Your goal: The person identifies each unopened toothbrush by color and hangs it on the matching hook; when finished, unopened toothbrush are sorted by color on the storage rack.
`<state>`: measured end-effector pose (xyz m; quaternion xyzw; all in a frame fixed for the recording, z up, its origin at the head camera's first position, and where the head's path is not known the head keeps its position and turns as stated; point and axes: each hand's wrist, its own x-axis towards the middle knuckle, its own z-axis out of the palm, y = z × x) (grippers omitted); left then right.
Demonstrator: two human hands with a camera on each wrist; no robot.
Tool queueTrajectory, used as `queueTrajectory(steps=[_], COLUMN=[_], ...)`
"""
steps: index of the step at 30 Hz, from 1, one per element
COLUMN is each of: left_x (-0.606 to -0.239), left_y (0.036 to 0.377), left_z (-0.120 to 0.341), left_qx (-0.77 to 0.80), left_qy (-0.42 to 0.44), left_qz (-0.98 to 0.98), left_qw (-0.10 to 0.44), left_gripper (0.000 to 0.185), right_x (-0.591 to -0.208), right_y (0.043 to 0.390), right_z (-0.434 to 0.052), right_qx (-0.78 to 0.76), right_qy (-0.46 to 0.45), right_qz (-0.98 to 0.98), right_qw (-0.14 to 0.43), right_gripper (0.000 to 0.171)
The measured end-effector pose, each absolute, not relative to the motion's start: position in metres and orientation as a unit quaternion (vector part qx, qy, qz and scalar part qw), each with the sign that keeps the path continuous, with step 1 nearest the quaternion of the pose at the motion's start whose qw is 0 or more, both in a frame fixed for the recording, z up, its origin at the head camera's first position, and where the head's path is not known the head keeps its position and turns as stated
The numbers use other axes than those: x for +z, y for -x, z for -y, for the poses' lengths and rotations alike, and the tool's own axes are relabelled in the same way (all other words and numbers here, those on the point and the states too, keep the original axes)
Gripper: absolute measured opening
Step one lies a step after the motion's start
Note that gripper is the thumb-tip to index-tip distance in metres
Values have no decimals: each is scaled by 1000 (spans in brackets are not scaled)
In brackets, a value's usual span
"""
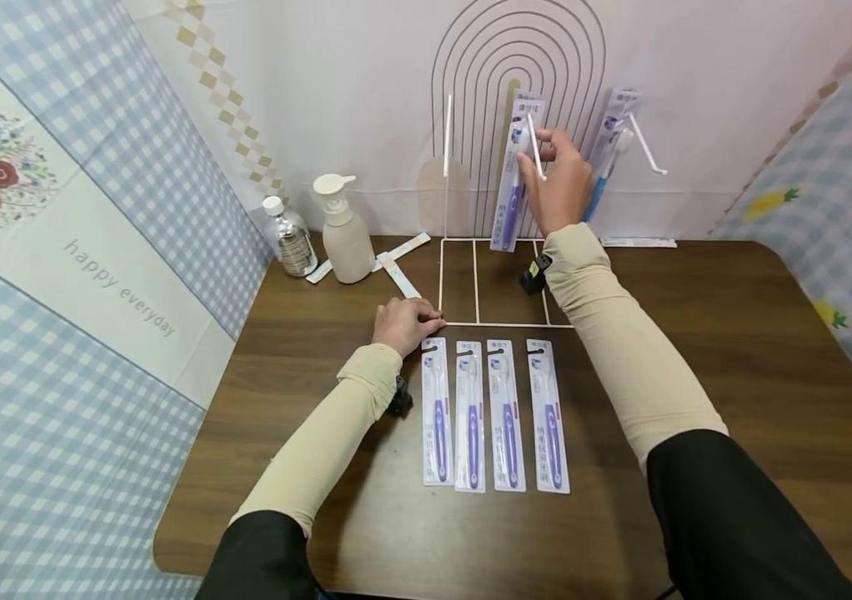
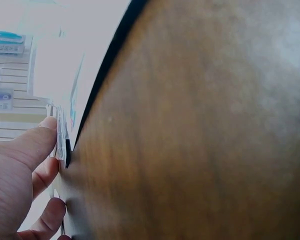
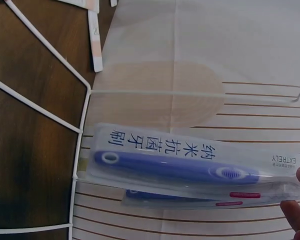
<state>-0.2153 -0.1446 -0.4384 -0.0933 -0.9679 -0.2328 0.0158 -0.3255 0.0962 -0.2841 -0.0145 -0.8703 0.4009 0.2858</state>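
A white wire rack (image 1: 497, 324) stands at the back of the brown table (image 1: 696, 350). My right hand (image 1: 557, 171) is raised to its middle hook (image 1: 536, 150) and pinches the top of a packaged purple toothbrush (image 1: 513, 183) that hangs there. In the right wrist view the toothbrush pack (image 3: 185, 165) lies across the frame, a second pack behind it, my fingertips (image 3: 297, 210) at its end. My left hand (image 1: 405, 323) rests with curled fingers on the rack's front left corner. The left wrist view shows my thumb (image 2: 35, 145) by pack edges. Several purple toothbrush packs (image 1: 493, 412) lie in a row in front of the rack.
A blue toothbrush pack (image 1: 606, 146) hangs at the rack's right hook (image 1: 647, 146). A small water bottle (image 1: 289, 237) and a cream pump bottle (image 1: 343, 233) stand at the back left, with paper strips (image 1: 403, 275) beside them. Patterned cloth walls close in three sides.
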Motion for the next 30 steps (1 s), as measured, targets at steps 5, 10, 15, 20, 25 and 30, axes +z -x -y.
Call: queueTrajectory(steps=[5,10,15,20,25,30], left_x=[-441,-442,-443,-443,-442,-443], left_y=[215,215,216,217,218,219], left_z=[142,141,143,144,145,147], left_qx=[-232,-235,-233,-232,-235,-235], left_qy=[97,95,95,93,90,93], left_qz=[968,967,968,968,968,967], left_qw=[17,15,14,16,16,18], left_gripper=[16,17,17,17,17,18], right_x=[-285,-286,-292,-305,-325,-352], right_y=[327,328,324,307,271,225], right_z=[-98,-100,-101,-107,-121,-142], right_qx=[404,405,421,451,473,464], right_qy=[17,23,21,7,-23,-42], right_qz=[870,871,859,843,840,859], right_qw=[282,279,290,292,266,210], right_gripper=[42,41,38,37,34,31])
